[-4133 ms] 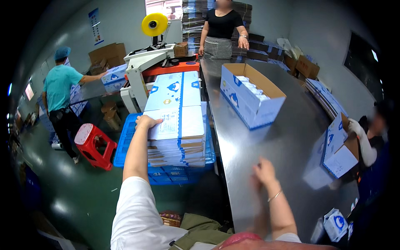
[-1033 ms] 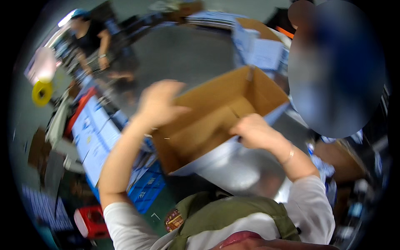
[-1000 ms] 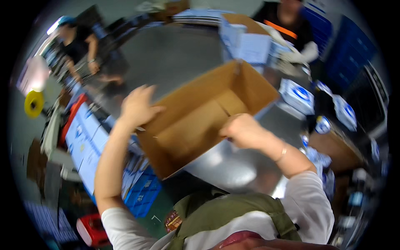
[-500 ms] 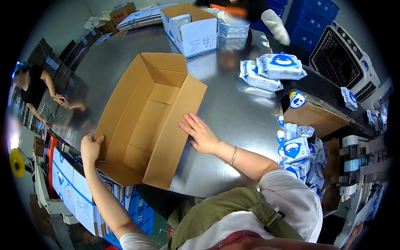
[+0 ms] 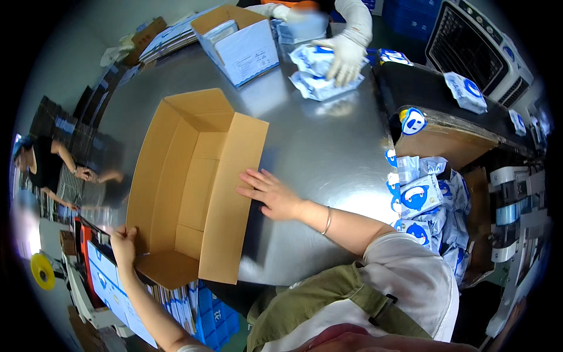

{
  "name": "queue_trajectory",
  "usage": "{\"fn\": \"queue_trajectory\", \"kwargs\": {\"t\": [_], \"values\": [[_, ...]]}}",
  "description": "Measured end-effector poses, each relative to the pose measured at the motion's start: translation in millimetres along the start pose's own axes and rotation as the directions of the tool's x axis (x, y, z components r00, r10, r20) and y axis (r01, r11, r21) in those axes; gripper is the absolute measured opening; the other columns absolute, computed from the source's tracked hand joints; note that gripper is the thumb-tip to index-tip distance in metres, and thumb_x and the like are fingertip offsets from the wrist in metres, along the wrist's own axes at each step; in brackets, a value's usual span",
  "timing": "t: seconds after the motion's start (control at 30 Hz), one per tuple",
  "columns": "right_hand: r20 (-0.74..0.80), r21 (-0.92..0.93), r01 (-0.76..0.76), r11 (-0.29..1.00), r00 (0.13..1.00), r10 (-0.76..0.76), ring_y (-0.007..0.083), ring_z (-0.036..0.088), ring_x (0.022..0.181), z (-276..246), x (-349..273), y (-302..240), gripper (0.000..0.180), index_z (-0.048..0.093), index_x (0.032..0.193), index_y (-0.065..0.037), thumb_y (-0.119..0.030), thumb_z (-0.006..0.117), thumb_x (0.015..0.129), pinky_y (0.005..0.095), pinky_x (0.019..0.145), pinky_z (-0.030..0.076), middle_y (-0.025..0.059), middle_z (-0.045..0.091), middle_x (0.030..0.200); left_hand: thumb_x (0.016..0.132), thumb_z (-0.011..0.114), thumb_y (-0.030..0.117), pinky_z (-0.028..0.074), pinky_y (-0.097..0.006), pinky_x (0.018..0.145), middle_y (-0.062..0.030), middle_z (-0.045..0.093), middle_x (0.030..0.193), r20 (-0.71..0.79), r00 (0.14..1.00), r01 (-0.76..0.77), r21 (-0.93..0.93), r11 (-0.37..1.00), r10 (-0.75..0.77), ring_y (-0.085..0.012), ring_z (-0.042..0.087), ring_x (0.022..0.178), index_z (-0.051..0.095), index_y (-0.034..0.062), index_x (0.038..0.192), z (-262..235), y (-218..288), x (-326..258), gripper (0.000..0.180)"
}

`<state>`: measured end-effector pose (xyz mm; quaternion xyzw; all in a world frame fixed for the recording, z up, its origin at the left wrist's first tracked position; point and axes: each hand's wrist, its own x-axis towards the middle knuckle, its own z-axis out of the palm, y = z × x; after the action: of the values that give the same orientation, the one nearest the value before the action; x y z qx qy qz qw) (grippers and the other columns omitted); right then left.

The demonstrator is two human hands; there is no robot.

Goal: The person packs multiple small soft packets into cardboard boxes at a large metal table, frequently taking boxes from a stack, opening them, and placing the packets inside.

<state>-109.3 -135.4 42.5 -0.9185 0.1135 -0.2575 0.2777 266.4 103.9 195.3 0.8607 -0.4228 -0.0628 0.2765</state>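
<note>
Head view looks down on an open brown carton [image 5: 187, 188] lying on the steel bench [image 5: 328, 152], near its left edge and in front of the person. It is already erected into a box, with its four top flaps spread outward and its inside bare; nothing has been packed into it yet, so by my judgement the filling and closing are still to come. Its long axis runs from the person's near left toward the far middle of the bench, leaning slightly right, and the opening faces up. The left hand [image 5: 124, 245] grips the near left corner flap with fingers curled over the edge. The right hand [image 5: 271, 193] lies flat, fingers spread, touching the edge of the right flap. Farther off, a co-worker's gloved hand [image 5: 346, 56] rests on blue-and-white packs [image 5: 319, 76] beside a white printed box [image 5: 240, 44].
</note>
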Motion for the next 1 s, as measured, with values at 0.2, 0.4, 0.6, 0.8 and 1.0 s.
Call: {"fn": "queue_trajectory", "kwargs": {"t": [0.2,0.4,0.6,0.8,1.0], "values": [[0.037,0.003,-0.017,1.000,0.999,0.017,0.0296,0.014,0.146,-5.2,-1.2,0.5,0.083,0.035,0.146,-0.019,-0.003,0.067,0.071,0.0510,0.117,0.015,0.0096,0.019,0.157,0.084,0.062,0.005,0.047,-0.032,0.068,-0.0117,0.067,0.077,-0.114,0.990,0.080,0.019,0.997,-0.077,-0.0179,0.060,0.070,0.063,-0.0058,0.093,8.0,-15.5,-8.3,0.014],[-0.026,-0.007,-0.008,1.000,1.000,0.008,0.0289,0.013,0.146,-0.1,2.7,-1.5,0.084,0.034,0.146,-0.018,-0.003,0.067,0.070,0.0495,0.118,0.014,0.0106,0.019,0.157,0.082,0.063,0.011,0.048,-0.038,0.071,-0.0207,0.067,0.081,-0.182,0.974,0.191,0.310,0.931,-0.139,-0.0321,0.065,0.074,0.064,-0.0059,0.094,12.5,-2.8,2.9,0.021],[-0.303,-0.154,-0.147,0.977,0.948,0.095,0.0362,0.020,0.143,-18.9,3.8,6.3,0.087,0.035,0.145,-0.015,-0.003,0.068,0.066,0.0561,0.115,0.018,0.0171,0.022,0.154,0.082,0.063,0.011,0.048,-0.039,0.073,-0.0212,0.068,0.085,-0.178,0.972,0.195,0.245,0.950,-0.154,-0.0344,0.065,0.078,0.064,-0.0050,0.095,16.7,23.0,-3.9,0.021],[-0.550,-0.572,-0.536,0.621,0.812,0.195,0.0395,0.018,0.143,-163.8,26.2,69.2,0.100,0.026,0.149,-0.018,-0.005,0.072,0.061,0.0605,0.112,0.014,0.0183,0.023,0.153,0.082,0.064,0.014,0.048,-0.042,0.076,-0.0219,0.067,0.087,-0.231,0.953,0.252,0.242,0.937,-0.197,-0.0384,0.064,0.084,0.065,-0.0014,0.093,10.9,13.7,-12.7,0.019],[-0.317,-0.865,-0.500,0.046,0.615,0.722,0.0317,0.028,0.140,-261.6,-5.7,177.0,0.085,0.039,0.142,-0.021,-0.019,0.076,0.066,0.0640,0.108,0.022,0.0140,0.039,0.145,0.081,0.064,0.024,0.049,-0.045,0.081,-0.0232,0.067,0.096,-0.229,0.947,0.297,0.351,0.888,-0.226,-0.0397,0.063,0.094,0.067,-0.0003,0.094,20.7,45.6,-3.2,0.028]]}}
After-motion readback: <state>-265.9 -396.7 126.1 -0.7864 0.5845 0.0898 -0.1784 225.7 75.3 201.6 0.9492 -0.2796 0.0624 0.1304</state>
